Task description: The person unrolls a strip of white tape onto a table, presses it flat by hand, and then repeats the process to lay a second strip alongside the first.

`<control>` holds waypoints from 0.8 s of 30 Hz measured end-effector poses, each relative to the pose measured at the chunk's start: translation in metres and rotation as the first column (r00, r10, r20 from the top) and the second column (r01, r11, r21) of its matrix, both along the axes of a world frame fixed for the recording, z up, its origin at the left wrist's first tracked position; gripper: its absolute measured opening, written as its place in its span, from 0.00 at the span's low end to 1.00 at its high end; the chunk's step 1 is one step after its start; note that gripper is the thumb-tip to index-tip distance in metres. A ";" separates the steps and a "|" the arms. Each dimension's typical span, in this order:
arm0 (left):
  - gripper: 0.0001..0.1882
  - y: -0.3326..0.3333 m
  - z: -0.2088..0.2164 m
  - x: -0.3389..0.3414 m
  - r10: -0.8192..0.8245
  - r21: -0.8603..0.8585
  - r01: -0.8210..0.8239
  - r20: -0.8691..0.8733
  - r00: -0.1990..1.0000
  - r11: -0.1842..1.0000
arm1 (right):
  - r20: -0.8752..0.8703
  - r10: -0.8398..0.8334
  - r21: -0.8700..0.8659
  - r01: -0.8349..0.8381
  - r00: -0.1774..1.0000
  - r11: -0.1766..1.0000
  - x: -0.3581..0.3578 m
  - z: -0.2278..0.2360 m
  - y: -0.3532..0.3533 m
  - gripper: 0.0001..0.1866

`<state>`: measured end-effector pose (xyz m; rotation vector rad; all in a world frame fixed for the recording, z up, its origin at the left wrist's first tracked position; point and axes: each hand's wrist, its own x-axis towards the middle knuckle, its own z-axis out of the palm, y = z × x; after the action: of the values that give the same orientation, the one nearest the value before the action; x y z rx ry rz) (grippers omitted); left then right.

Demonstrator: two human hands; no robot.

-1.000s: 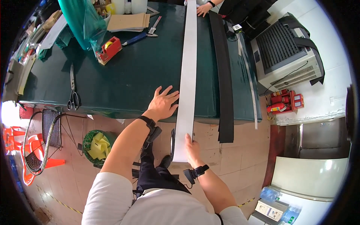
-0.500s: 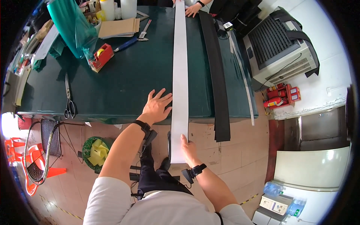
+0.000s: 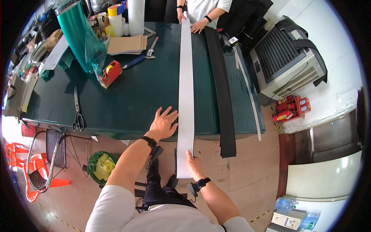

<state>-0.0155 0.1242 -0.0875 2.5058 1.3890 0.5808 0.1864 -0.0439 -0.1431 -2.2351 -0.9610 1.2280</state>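
Observation:
A long white strip [image 3: 186,89], with dark material showing under its near end, runs lengthwise over the dark green table [image 3: 127,96] and hangs past the front edge. My right hand [image 3: 194,164] grips its overhanging end, thumb on top and fingers out of sight beneath. Flat on the table, fingers spread, my left hand [image 3: 164,123] lies against the strip's left edge. At the far end a co-worker's left-side hand [image 3: 181,16] is at the strip's tip, and the other hand [image 3: 199,26] rests just right of it. Black strips [image 3: 222,89] lie parallel on the right.
Scissors [image 3: 78,112], a red tape dispenser [image 3: 111,73], a caliper-like tool [image 3: 152,48], brown cardboard sheets [image 3: 126,45] and a green film roll [image 3: 79,36] occupy the table's left. A long ruler [image 3: 249,92] lies at right. A green waste bin [image 3: 91,167] stands below the front edge.
The view has tilted up, so the table sits lower and more of the co-worker shows. Both my hands keep their places on the strip.

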 end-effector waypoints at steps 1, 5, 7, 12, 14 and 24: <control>0.26 0.002 -0.002 0.002 0.024 -0.033 -0.024 -0.007 1.000 0.999 | -0.003 0.001 0.010 -0.001 1.000 1.000 0.000 0.000 0.000 0.43; 0.29 0.000 0.008 0.023 0.050 -0.053 -0.051 -0.028 0.998 0.997 | 0.020 -0.014 0.019 0.014 1.000 1.000 0.000 0.003 0.003 0.41; 0.31 -0.006 0.016 0.047 0.016 0.016 -0.015 -0.041 0.999 1.000 | 0.078 0.026 -0.024 -0.024 0.997 0.999 -0.003 0.014 0.004 0.41; 0.34 -0.012 0.008 0.081 -0.075 0.023 0.077 -0.087 0.993 0.997 | 0.062 0.058 -0.049 -0.055 0.996 0.997 -0.009 0.029 0.005 0.43; 0.34 -0.007 0.000 0.083 -0.044 -0.015 0.042 -0.134 0.990 0.999 | 0.083 0.059 -0.025 -0.057 0.995 0.998 -0.011 0.024 0.005 0.43; 0.34 0.121 -0.011 0.085 0.032 -0.036 -0.041 -0.216 0.976 0.999 | 0.153 0.071 -0.030 -0.067 0.986 0.997 -0.009 0.017 -0.001 0.41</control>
<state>0.0698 0.2449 -0.0986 2.5785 1.5066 0.2911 0.1772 -0.0446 -0.1259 -2.3623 -1.0955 1.1146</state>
